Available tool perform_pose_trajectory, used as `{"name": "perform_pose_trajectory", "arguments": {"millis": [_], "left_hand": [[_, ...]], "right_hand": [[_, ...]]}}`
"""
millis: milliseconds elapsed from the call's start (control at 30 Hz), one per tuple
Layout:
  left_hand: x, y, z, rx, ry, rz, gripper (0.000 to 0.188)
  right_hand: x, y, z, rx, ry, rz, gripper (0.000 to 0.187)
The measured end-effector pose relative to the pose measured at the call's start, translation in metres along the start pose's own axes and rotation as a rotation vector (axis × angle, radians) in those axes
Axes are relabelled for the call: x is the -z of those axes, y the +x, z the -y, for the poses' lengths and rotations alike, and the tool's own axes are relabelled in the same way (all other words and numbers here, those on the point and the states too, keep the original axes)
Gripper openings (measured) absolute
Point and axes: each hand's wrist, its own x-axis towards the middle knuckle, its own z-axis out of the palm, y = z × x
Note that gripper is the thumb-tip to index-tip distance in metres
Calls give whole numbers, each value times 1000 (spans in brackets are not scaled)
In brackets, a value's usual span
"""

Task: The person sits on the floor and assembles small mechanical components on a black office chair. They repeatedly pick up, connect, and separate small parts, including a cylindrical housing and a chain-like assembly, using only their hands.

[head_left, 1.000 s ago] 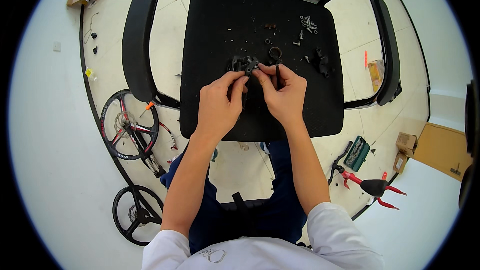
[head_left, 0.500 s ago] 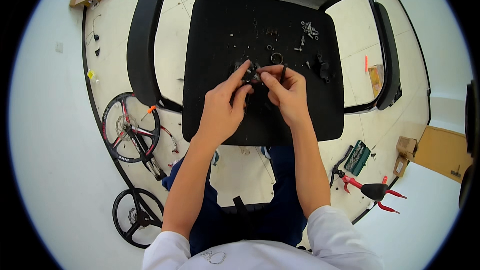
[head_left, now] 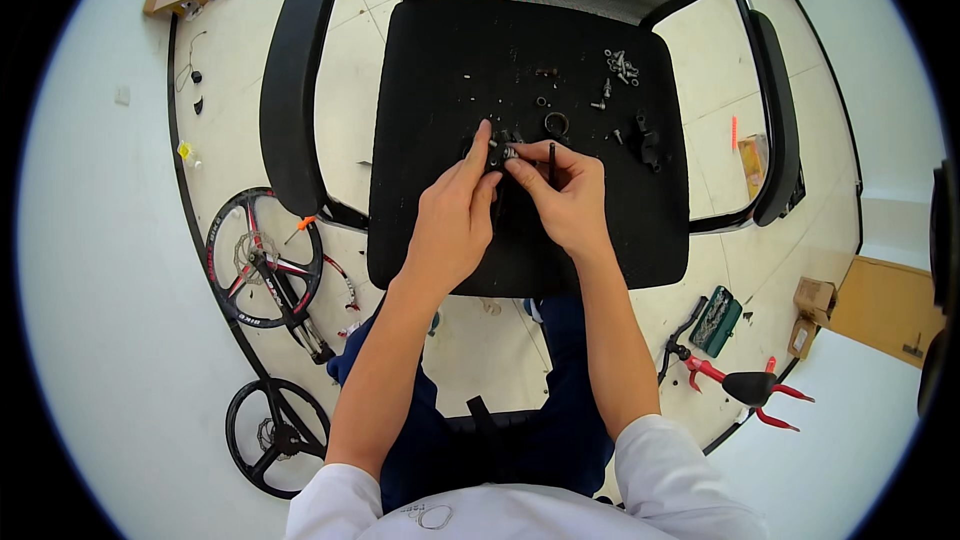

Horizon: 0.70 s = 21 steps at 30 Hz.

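Observation:
Over the black chair seat [head_left: 430, 70], my left hand [head_left: 452, 220] is closed round a small dark mechanical part [head_left: 496, 154], its index finger straight along the far side. My right hand [head_left: 575, 202] meets it from the right, thumb and index finger pinching at a small silvery piece [head_left: 510, 152] on the part. A thin black rod-shaped tool [head_left: 552, 162] stands upright among the right fingers. Beyond lies a dark metal ring [head_left: 556, 124]. To the right rest a pile of bolts and nuts [head_left: 622, 67] and a black bracket-like part [head_left: 647, 143]. Fingers cover much of the held part.
Armrests [head_left: 290, 90] flank the seat. On the floor at left lie a spoked wheel with a fork [head_left: 262, 255] and a black wheel [head_left: 277, 437]. At right are a green tool case [head_left: 715, 322], a red bike frame piece [head_left: 750, 384] and cardboard boxes [head_left: 814, 296].
My right thumb and index finger have moved slightly left, closer against the dark part. The black rod has shifted left and stands more upright. The whole view has shifted a little.

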Motion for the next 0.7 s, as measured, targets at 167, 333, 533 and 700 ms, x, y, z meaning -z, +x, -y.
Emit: {"name": "perform_pose_trajectory", "arguments": {"millis": [167,333,533,700], "left_hand": [[-1,1,-8,193,-181,-16,52],[1,1,-5,41,-153,-91,48],[4,0,1,-19,-112,-34,51],[3,-3,2,-5,-100,-45,52]], "right_hand": [[-2,0,14,135,-243,-97,13],[-3,3,11,-91,147,-38,14],[5,-2,6,-287,207,30,14],[-6,-2,3,-90,98,-82,8]]}}
